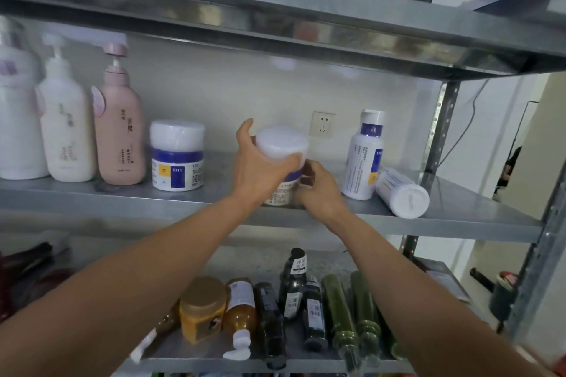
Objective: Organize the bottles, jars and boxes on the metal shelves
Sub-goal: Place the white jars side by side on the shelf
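White-lidded jar [281, 144]: blue band, pale label; middle metal shelf [122, 196], centre, near the front edge, tipped so the lid top faces the camera. Whether its base touches the shelf cannot be told.

Left grip [260, 168]: grasping the jar from 9 o'clock, thumb up behind the lid, fingers wrapped across the front just under it.

Right grip [320, 189]: at 4 o'clock of the jar, fingers curled onto its lower side at the blue band.

Same shelf, reckoned from the held jar:
- 9 o'clock, apart: matching jar [177, 156], upright.
- Farther at 9 o'clock: pink pump bottle [119, 131], then cream pump bottle [66, 131], both upright.
- 3 o'clock: white bottle with blue band [363, 159], upright.
- 4 o'clock: a like bottle lying on its side [402, 194], touching the upright one.

Lower shelf [199, 359], 6 o'clock: amber jar [202, 309], dark bottles and green bottles [340, 309], mostly lying down.
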